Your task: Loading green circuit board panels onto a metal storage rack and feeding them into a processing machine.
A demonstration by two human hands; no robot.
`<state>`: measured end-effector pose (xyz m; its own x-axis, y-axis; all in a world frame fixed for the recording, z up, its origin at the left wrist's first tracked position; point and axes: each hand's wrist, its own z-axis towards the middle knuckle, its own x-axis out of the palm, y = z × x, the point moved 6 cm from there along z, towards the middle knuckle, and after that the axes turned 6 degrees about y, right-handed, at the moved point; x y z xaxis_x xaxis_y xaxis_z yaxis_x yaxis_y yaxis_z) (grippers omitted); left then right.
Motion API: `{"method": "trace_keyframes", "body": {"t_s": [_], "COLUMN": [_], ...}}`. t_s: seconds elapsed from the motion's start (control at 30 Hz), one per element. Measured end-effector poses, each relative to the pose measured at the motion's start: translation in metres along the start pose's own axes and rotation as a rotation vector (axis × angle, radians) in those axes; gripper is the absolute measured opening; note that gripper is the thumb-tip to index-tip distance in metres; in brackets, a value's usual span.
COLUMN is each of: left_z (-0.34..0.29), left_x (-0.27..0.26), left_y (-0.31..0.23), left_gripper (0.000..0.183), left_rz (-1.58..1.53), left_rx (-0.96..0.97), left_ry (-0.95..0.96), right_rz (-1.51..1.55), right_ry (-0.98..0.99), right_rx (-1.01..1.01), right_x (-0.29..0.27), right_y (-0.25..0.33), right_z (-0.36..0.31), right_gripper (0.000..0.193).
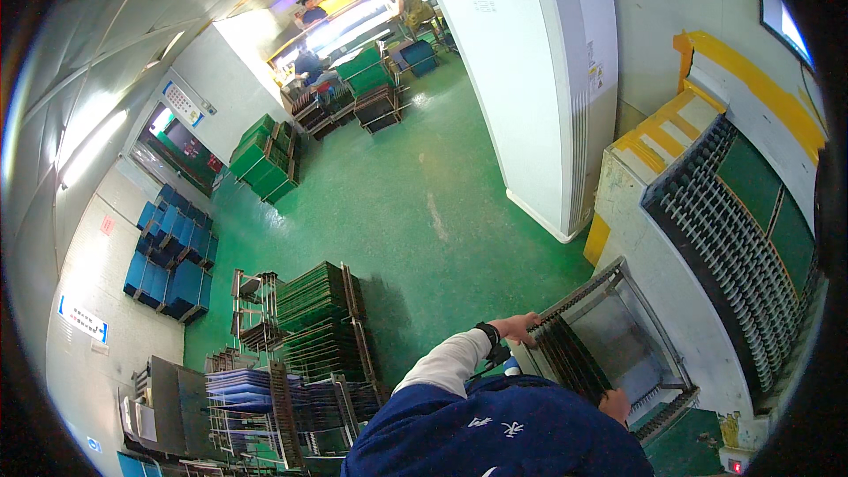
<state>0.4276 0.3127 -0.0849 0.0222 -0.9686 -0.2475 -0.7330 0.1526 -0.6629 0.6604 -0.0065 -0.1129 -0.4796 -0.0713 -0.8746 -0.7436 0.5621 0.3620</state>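
Several thin, dark green boards stand close together on edge in a slotted metal rack in front of me. My left hand, with a black band at its wrist, is closed on the far left end of these boards. At their near right end is my right hand, its fingers curled against the board edges and partly hidden. To the right of the rack rises a roller conveyor, on which flat green boards lie.
Racks full of green boards and bluish boards stand at my left. A tall white cabinet unit is ahead. Blue bins line the left wall; green stacks stand farther off. People sit at lit benches at the back.
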Motion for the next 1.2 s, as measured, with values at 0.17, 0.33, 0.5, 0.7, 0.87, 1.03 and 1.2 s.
{"method": "trace_keyframes", "body": {"t_s": [0.17, 0.33, 0.5, 0.7, 0.87, 1.03, 1.2], "left_z": [-0.004, -0.001, 0.003, 0.008, 0.002, -0.013, -0.007], "left_x": [0.0, 0.0, 0.0, 0.001, 0.0, -0.001, 0.0], "left_y": [-0.003, 0.0, 0.005, 0.012, 0.008, -0.012, 0.007], "left_gripper": [0.072, 0.073, 0.074, 0.073, 0.075, 0.077, 0.079], "left_rz": [-0.012, -0.004, -0.017, -0.045, -0.031, -0.003, -0.073], "left_rx": [0.0, -0.005, 0.0, 0.066, 0.062, 0.041, 0.089], "left_ry": [-0.015, -0.007, -0.012, -0.07, -0.048, -0.051, -0.049], "right_rz": [0.023, -0.008, -0.017, -0.026, -0.018, -0.066, -0.038], "right_ry": [0.012, 0.047, 0.054, 0.034, 0.039, 0.082, 0.088], "right_rx": [0.01, 0.014, 0.019, -0.005, -0.029, -0.045, -0.145], "right_x": [0.0, 0.003, 0.004, 0.002, 0.006, 0.015, 0.015], "right_y": [0.0, -0.004, -0.004, -0.001, -0.002, -0.01, 0.0], "right_z": [0.0, 0.002, 0.001, 0.0, 0.002, 0.006, 0.006], "right_gripper": [0.017, 0.018, 0.018, 0.018, 0.018, 0.018, 0.019]}}
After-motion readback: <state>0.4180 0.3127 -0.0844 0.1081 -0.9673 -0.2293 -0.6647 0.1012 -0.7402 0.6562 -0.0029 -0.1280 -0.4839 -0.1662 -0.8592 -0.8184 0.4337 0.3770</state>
